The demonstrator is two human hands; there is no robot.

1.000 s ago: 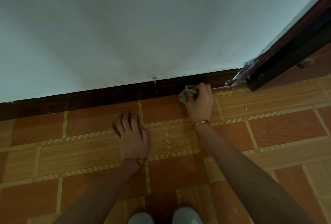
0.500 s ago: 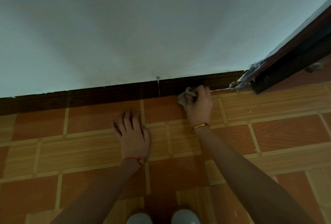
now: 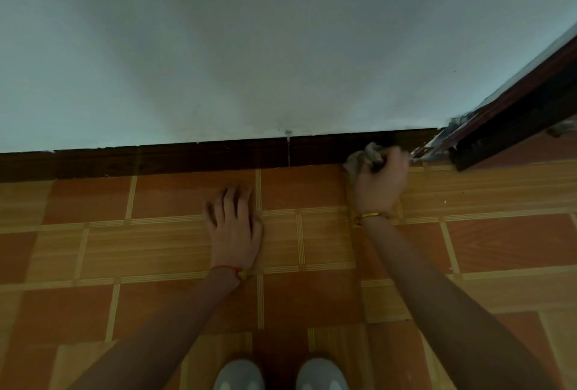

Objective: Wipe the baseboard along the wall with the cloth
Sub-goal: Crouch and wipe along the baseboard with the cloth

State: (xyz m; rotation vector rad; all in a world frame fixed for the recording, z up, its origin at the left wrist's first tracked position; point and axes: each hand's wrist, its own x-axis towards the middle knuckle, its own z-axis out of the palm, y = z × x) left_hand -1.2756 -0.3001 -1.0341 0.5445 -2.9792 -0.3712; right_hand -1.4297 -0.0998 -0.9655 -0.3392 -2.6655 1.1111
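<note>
A dark brown baseboard (image 3: 187,158) runs along the foot of the pale wall, with a thin vertical joint near its middle. My right hand (image 3: 379,180) grips a crumpled grey cloth (image 3: 363,157) and holds it against the baseboard near its right end, close to the door frame. My left hand (image 3: 234,221) lies flat on the orange floor tiles, fingers spread, a short way in front of the baseboard.
A dark wooden door frame (image 3: 515,108) with chipped paint at its foot meets the baseboard at the right. The pale wall (image 3: 249,46) fills the upper view. Two grey shoe tips (image 3: 278,374) show at the bottom edge on the tiled floor (image 3: 156,249).
My right hand with the cloth has slid to the right along the baseboard, closer to the door frame. My left hand has stayed flat on the floor.
</note>
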